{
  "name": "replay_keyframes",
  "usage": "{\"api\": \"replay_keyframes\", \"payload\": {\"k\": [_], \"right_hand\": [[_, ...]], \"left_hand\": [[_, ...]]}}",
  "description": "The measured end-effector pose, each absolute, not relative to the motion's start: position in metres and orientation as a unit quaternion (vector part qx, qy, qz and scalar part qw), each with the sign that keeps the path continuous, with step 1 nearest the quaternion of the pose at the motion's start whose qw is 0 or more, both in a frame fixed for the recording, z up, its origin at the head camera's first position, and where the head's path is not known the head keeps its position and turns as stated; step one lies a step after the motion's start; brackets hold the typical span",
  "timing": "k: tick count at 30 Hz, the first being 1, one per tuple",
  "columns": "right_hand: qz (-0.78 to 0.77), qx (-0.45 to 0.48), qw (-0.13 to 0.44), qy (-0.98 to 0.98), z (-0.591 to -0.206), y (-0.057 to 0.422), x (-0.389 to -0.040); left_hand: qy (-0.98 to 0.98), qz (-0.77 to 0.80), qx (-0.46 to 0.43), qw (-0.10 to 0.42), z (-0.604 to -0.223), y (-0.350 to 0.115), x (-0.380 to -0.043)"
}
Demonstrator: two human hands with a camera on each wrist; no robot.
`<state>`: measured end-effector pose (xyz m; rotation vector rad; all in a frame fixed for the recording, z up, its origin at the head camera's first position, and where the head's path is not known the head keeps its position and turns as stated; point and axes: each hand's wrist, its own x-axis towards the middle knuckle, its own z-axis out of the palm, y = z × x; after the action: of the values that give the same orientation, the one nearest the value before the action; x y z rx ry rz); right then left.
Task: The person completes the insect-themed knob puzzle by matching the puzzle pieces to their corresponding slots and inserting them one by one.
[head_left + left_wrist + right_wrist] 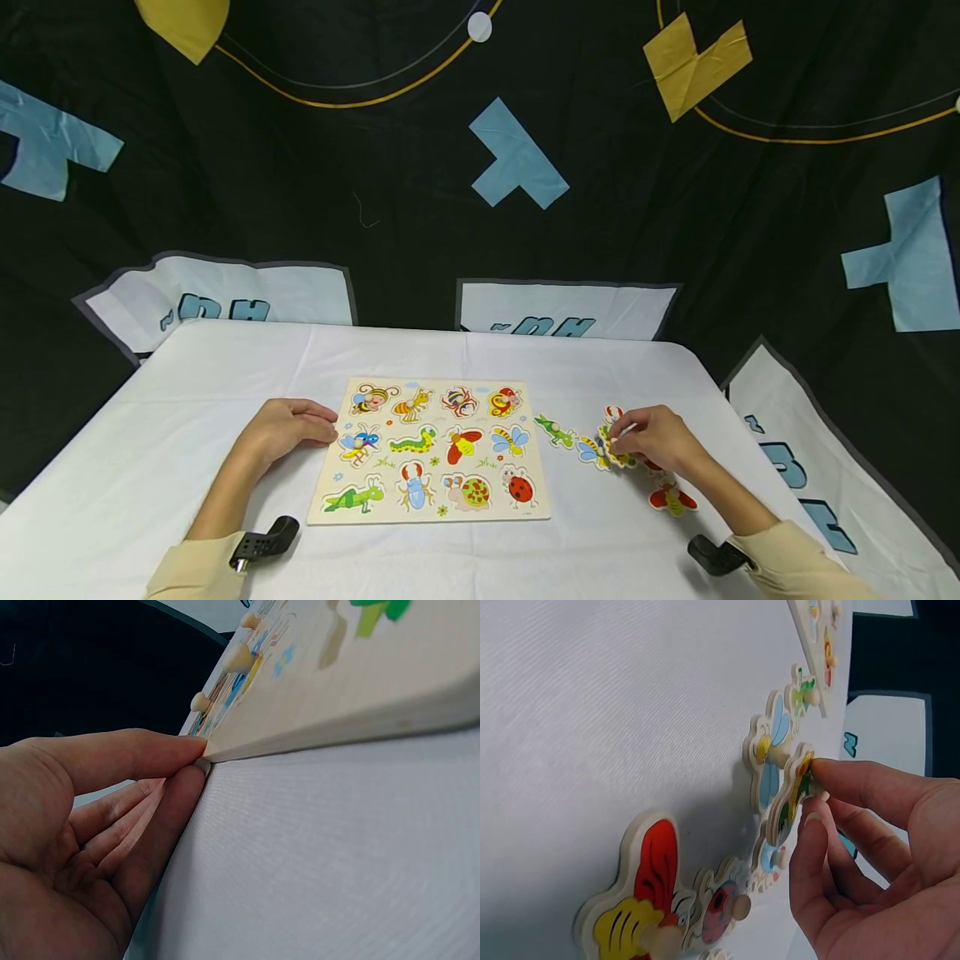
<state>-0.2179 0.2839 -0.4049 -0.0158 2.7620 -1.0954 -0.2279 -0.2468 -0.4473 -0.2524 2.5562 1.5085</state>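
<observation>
A pale wooden puzzle board (431,524) with printed insects lies flat on the table. Wooden knobs (240,658) stand up from its left side in the left wrist view. My left hand (288,429) pinches the board's left edge, with thumb and finger at a corner. The right hand (877,847) pinches a yellow-and-green insect puzzle piece (791,799), tilted up from the others. Right beside it lies a blue-winged dragonfly piece (763,750), knob up. Parts of the held piece are hidden by the fingers.
Loose knobbed pieces lie right of the board: a green grasshopper piece (555,431), a red-winged insect piece (672,498) and a ladybird piece (724,907). White cloth covers the table (397,567). A black curtain (405,208) hangs behind the far edge.
</observation>
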Motion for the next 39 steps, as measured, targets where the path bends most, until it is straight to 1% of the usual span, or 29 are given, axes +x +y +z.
{"api": "replay_keyframes", "payload": {"k": [20, 39], "right_hand": [[-0.385, -0.015, 0.076, 0.92, -0.408, 0.25, -0.236], [-0.399, -0.015, 0.084, 0.913, -0.411, 0.216, -0.249]], "left_hand": [[0.855, 0.505, -0.085, 0.082, -0.445, -0.247, -0.226], [0.852, 0.509, -0.087, 0.085, -0.444, -0.244, -0.226]]}}
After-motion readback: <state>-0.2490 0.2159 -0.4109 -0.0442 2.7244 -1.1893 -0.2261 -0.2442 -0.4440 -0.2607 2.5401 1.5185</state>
